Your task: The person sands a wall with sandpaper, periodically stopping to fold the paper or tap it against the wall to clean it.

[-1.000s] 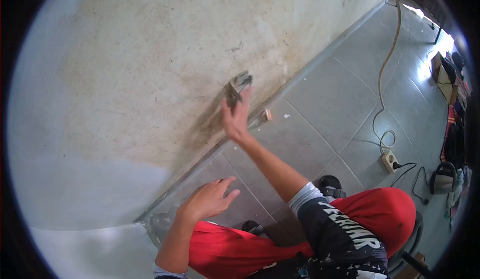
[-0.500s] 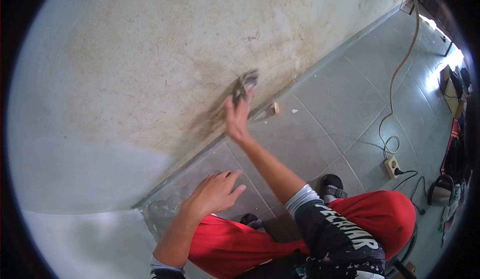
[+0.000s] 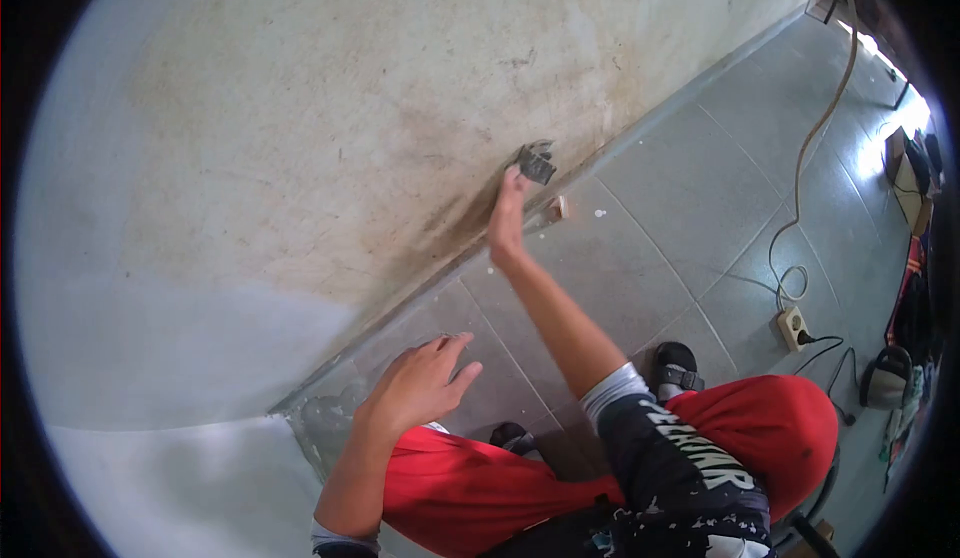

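Note:
My right hand (image 3: 508,220) reaches up to the stained wall (image 3: 330,138), low down near the floor. Its fingers are closed on a dark grey folded sheet that looks like sandpaper (image 3: 536,163), lying against the wall surface. Part of the grip is hidden behind the hand. My left hand (image 3: 425,383) hangs over the floor beside my red-clad knee, fingers loosely bent, thumb apart, holding nothing.
A small pale block (image 3: 558,208) lies on the grey tiled floor (image 3: 620,258) at the wall's foot. To the right, a cable (image 3: 800,188) runs to a socket block (image 3: 793,328) with a black plug in it. A kettle-like object (image 3: 886,378) stands at far right.
My right hand has slid right along the wall with the sandpaper. My left hand is almost in the same place. The view has shifted slightly.

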### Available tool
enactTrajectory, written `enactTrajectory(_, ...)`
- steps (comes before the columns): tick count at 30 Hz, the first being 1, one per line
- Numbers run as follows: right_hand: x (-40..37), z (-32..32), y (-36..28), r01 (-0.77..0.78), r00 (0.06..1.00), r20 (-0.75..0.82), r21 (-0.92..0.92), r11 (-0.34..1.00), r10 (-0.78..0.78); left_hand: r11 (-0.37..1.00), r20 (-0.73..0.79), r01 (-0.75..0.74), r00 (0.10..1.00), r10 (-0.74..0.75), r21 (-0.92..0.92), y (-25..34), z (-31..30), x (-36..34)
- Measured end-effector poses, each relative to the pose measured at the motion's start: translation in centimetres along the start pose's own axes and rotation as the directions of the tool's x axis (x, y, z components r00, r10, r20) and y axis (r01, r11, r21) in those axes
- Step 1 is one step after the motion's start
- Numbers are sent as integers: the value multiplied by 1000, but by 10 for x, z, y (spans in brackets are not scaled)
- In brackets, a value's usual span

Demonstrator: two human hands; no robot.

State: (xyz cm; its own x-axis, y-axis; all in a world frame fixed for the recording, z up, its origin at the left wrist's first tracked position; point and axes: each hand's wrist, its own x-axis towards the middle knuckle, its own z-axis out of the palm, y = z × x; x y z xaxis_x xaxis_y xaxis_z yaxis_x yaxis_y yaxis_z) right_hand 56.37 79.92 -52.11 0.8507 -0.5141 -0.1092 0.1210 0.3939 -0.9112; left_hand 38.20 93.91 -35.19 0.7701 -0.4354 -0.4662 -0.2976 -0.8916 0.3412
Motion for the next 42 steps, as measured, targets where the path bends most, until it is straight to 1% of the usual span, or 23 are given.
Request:
enactTrajectory(3, 84, -51, 8, -129, 975, -162, 143, 981, 152, 994, 42, 105, 994, -106, 6, -5, -4, -16)
enactTrajectory(5, 149, -111, 26, -272, 961, 140, 332, 903, 238, 985, 59, 157, 985, -161, 66, -17, 2, -35)
enactTrajectory(6, 145, -111, 26, -270, 962, 135, 333, 903, 237, 973, 65, 200, 976, -208, 119, -20, 3, -39)
enactTrajectory(8, 126, -103, 16, -295, 956, 74, 261, 919, 285, 965, 71, 231, 968, -240, 120, -11, -3, -37)
enactTrajectory(9, 99, -77, 16, -194, 979, -51, 99, 976, 199, 954, 78, 270, 956, -281, 129, -7, -6, -34)
enactTrajectory(10, 70, -50, 19, -147, 988, -44, 29, 989, 148, 955, 77, 266, 958, -277, 129, -6, -6, -25)
enactTrajectory(12, 19, -22, 13, -120, 993, -8, -54, 991, 119, 991, 48, 126, 991, -129, 50, -3, -4, -9)
enactTrajectory(14, 20, -22, 4, -120, 992, 17, -64, 991, 122, 993, 74, 112, 991, -114, 31, 1, -4, 0)
enactTrajectory(16, 50, -36, 25, -175, 984, -79, -215, 961, 162, 994, 104, 107, 989, -108, 10, 1, -3, 3)
enactTrajectory(17, 75, -52, 41, -155, 980, -151, -190, 969, 128, 991, 96, 135, 986, -135, 7, -2, -2, -2)
enactTrajectory(19, 114, -103, 12, -482, 872, 66, 295, 825, 486, 985, 94, 173, 980, -174, 16, -4, -2, -16)
enactTrajectory(20, 120, -116, 16, -486, 869, 67, 303, 820, 490, 980, 74, 187, 979, -191, 64, -2, -5, -25)
enactTrajectory(22, 132, -130, 15, -391, 909, 276, 304, 869, 312, 976, 40, 190, 980, -195, 105, 0, -8, -26)
enactTrajectory(23, 120, -106, 26, -341, 940, 83, 238, 909, 331, 974, 53, 199, 977, -206, 109, 1, -8, -24)
enactTrajectory(25, 74, -62, 27, -114, 993, -43, -32, 993, 112, 971, 62, 207, 975, -215, 115, 7, -9, -15)
enactTrajectory(28, 37, -42, -7, -78, 995, 51, -80, 994, 82, 992, 78, 115, 990, -119, 48, 15, -9, 3)
enactTrajectory(30, 61, -41, -10, -167, 983, -120, -240, 956, 142, 995, 106, 97, 990, -94, -26, 10, -4, 1)
enactTrajectory(31, 90, -54, 11, -102, 980, -194, -269, 958, 50, 994, 113, 104, 989, -101, -23, 8, -4, -4)
enactTrajectory(33, 130, -106, -3, -189, 979, -25, 237, 953, 200, 975, 61, 213, 974, -217, 59, 3, -6, -17)
enactTrajectory(36, 144, -124, -1, -200, 980, 15, 168, 965, 200, 963, 57, 246, 966, -253, 107, 11, -12, -31)
enactTrajectory(37, 134, -104, 3, -143, 983, -107, 39, 989, 146, 966, 47, 237, 969, -242, 101, 12, -12, -28)
enactTrajectory(40, 61, -58, -6, -38, 998, 42, -97, 995, 42, 961, 97, 239, 963, -253, 136, 12, -11, -18)
enactTrajectory(42, 43, -54, -15, -3, 996, 92, -109, 994, 13, 986, 88, 164, 982, -164, 10, 12, -9, -7)
